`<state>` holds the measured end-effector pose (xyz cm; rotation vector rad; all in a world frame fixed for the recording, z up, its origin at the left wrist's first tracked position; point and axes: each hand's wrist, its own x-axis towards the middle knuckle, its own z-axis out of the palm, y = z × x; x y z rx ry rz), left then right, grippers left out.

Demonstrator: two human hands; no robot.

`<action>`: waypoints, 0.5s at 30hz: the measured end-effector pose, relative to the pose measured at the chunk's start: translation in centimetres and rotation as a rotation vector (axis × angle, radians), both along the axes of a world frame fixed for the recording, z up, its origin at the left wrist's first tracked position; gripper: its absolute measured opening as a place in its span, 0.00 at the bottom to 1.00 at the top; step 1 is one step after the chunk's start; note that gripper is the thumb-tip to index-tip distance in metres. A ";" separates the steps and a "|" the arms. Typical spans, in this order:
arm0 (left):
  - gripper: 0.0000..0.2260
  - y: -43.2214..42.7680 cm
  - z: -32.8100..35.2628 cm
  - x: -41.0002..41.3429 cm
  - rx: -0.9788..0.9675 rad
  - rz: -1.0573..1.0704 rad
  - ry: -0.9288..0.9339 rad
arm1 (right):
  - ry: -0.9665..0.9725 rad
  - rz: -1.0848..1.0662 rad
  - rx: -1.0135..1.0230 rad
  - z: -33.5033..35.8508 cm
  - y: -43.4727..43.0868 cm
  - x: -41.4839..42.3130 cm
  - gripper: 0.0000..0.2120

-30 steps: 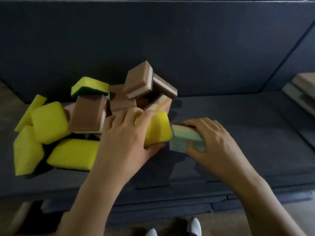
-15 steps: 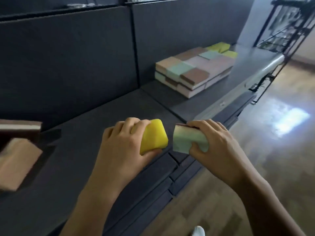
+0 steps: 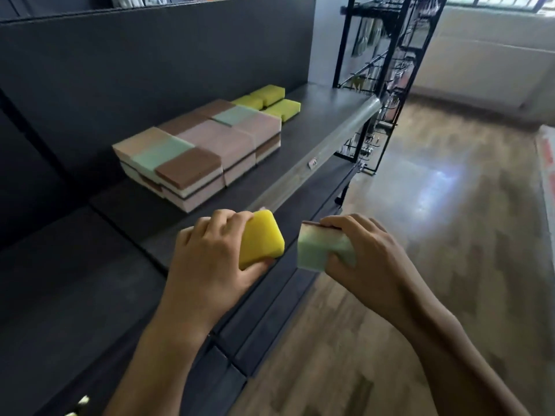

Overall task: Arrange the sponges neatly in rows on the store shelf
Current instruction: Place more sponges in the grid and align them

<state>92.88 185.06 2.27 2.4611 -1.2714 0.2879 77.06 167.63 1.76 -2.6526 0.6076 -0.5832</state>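
Faces a dark store shelf (image 3: 315, 127), partly stocked: at centre-left a two-layer block of sponges (image 3: 198, 145) — brown, pink and green — packed in tight rows, with three yellow ones (image 3: 271, 102) laid just beyond its far end.

Grips a yellow sponge (image 3: 261, 241) in the left hand (image 3: 207, 259), fingers curled over the top and thumb pressed beneath, above the shelf's front edge. Pinches a green sponge (image 3: 321, 250) in the right hand (image 3: 366, 259), thumb on the near face and fingers wrapped over the top, out past the shelf lip and over the wooden floor (image 3: 450, 235). Holds both in the air, near each other but not touching, well short of the rows.

Likely risks from here:
- Loosening the hold on soft foam and losing the green sponge to the floor.
- Setting the yellow sponge against the mixed block rather than beside its own colour.
- Nudging the stacked block out of line with a knuckle or forearm when reaching across.
- Brushing the wire rack (image 3: 387, 70) at far right, close to the shelf end.
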 end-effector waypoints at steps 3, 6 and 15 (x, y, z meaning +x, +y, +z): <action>0.30 -2.3 0.0 0.7 0.014 0.005 0.002 | -0.008 -0.002 0.004 -0.2 -2.3 0.7 0.24; 0.30 -4.9 0.1 1.9 0.019 0.005 0.004 | -0.013 0.006 0.009 -0.5 -4.6 2.1 0.23; 0.29 -15.6 0.6 7.6 -0.039 -0.031 -0.015 | -0.105 -0.004 -0.057 1.0 -14.1 7.8 0.24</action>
